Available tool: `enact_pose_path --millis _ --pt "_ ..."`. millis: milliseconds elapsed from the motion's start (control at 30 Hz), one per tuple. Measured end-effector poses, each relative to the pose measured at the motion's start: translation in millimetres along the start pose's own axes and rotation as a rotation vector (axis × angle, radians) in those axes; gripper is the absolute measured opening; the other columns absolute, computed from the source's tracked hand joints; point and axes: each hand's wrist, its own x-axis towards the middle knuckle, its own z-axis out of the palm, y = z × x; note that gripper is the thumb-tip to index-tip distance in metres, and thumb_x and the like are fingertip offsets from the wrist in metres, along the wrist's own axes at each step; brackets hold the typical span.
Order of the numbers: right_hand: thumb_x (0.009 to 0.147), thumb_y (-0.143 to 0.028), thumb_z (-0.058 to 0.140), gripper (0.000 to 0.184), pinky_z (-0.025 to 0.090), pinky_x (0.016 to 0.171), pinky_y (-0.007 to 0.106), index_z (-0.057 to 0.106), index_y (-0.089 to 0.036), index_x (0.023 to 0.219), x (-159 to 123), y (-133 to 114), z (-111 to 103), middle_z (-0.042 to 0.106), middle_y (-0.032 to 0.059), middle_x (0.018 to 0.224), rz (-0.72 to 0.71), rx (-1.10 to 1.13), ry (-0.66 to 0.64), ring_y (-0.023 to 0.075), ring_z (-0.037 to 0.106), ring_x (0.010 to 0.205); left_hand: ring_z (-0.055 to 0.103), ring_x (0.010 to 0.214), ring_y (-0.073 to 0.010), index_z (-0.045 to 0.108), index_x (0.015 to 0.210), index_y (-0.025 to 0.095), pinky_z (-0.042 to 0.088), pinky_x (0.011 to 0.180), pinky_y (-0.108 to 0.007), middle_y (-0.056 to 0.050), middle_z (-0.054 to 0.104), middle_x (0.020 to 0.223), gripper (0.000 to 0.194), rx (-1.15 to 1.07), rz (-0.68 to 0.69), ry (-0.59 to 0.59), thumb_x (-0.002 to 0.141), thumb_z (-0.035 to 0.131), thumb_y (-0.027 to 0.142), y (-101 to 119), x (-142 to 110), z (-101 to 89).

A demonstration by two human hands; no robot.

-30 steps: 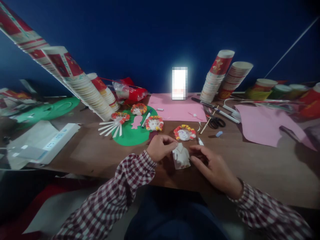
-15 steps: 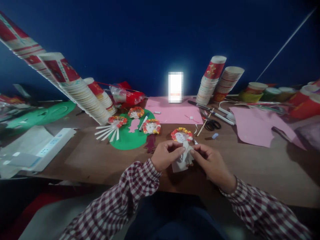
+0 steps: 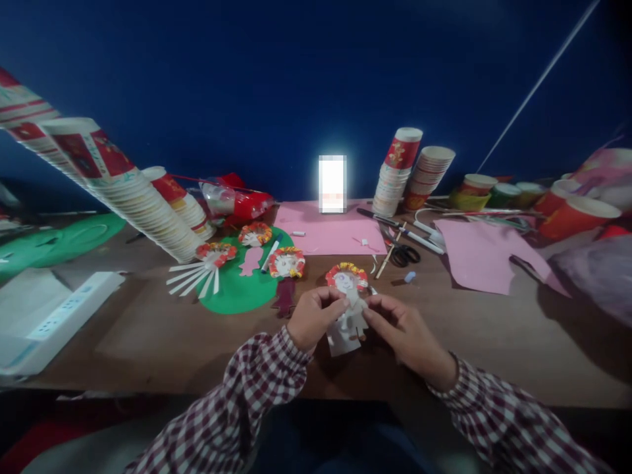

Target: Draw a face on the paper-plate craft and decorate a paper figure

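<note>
While a maroon cutout (image 3: pixel 285 297) is laid below one wreathed paper head (image 3: pixel 287 263), thumb and fingers of the left hand (image 3: pixel 310 319) are pinched on a white cutout (image 3: pixel 356 317) below another, its right edge pinched by the right hand (image 3: pixel 412 336); shaping seems done, fastening cannot be confirmed.

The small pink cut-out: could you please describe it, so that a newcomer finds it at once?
Look for the green sheet nearest the left hand. On it, just below a ring-framed face and left of a marker, lies the small pink cut-out. Its similarly shaped neighbour, near the sheet's edge, is dark maroon.
</note>
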Motion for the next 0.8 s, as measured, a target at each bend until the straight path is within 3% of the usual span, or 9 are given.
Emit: enact_pose_path --millis 67,167,300,367,533,667,800 --pt "0.086 -0.036 0.054 0.026 0.052 0.068 0.027 0.062 -0.018 0.102 -2 -2 -7 0.069 0.0032 0.087 -0.062 -0.102 0.026 0.0155 0.064 0.077 0.046 0.053 -0.0067 0.059 0.067 0.012 0.037 0.053 -0.019 0.002 0.056 0.059 0.027 -0.012 0.014 0.020 0.062 0.073 0.035 2 1 -3.5" --pt "0.086 -0.036 0.053 0.025 0.051 0.064 0.026 0.063 -0.018 0.100 0 -3 -27 0.069 0.0043 0.086 -0.125 -0.305 0.193 0.0162 0.064 0.073 0.045 0.052 -0.0061 0.059 0.066 0.013 0.036 0.051 -0.018 0.003 0.054 0.056 0.027 -0.035 0.043 0.060 0.061 0.074 0.034 8 8 -8.8" --pt "0.085 -0.038 0.051 0.027 0.049 0.058 0.026 0.063 -0.017 0.096 19 2 -75 0.069 0.0057 0.081 -0.202 -0.593 0.428 0.0161 0.063 0.065 0.046 0.050 -0.0061 0.059 0.067 0.014 0.037 0.049 -0.018 0.004 0.054 0.057 0.027 -0.057 0.064 0.103 0.060 0.073 0.036 21 25 -11.2" --pt "0.087 -0.036 0.046 0.027 0.049 0.060 0.027 0.062 -0.017 0.098 36 9 -100 0.069 0.0056 0.082 -0.172 -0.814 0.455 0.0162 0.063 0.067 0.046 0.048 -0.0058 0.059 0.068 0.014 0.036 0.046 -0.017 0.004 0.054 0.056 0.027 -0.063 0.076 0.125 0.060 0.073 0.036 27 35 -9.5" --pt "0.080 -0.031 0.054 0.019 0.045 0.063 0.029 0.064 -0.017 0.087 81 25 -134 0.069 0.0050 0.078 -0.111 -0.995 0.372 0.0184 0.062 0.070 0.042 0.043 -0.0038 0.058 0.067 0.013 0.033 0.043 -0.016 0.006 0.050 0.052 0.030 -0.081 0.089 0.165 0.056 0.073 0.037 27 56 -2.3" --pt "0.076 -0.038 0.057 0.021 0.039 0.057 0.028 0.064 -0.019 0.075 101 29 -136 0.065 0.0040 0.067 -0.067 -1.103 0.281 0.0187 0.059 0.063 0.042 0.040 -0.0045 0.057 0.066 0.013 0.032 0.039 -0.017 0.006 0.050 0.049 0.032 -0.078 0.065 0.167 0.057 0.072 0.041 16 59 -2.6" --pt "0.071 -0.035 0.061 0.016 0.036 0.055 0.027 0.064 -0.020 0.076 110 27 -136 0.064 0.0022 0.068 -0.044 -1.146 0.206 0.0176 0.058 0.062 0.042 0.038 -0.0048 0.057 0.065 0.013 0.032 0.037 -0.016 0.005 0.051 0.048 0.033 -0.066 0.054 0.158 0.058 0.073 0.041 12 58 -8.0"
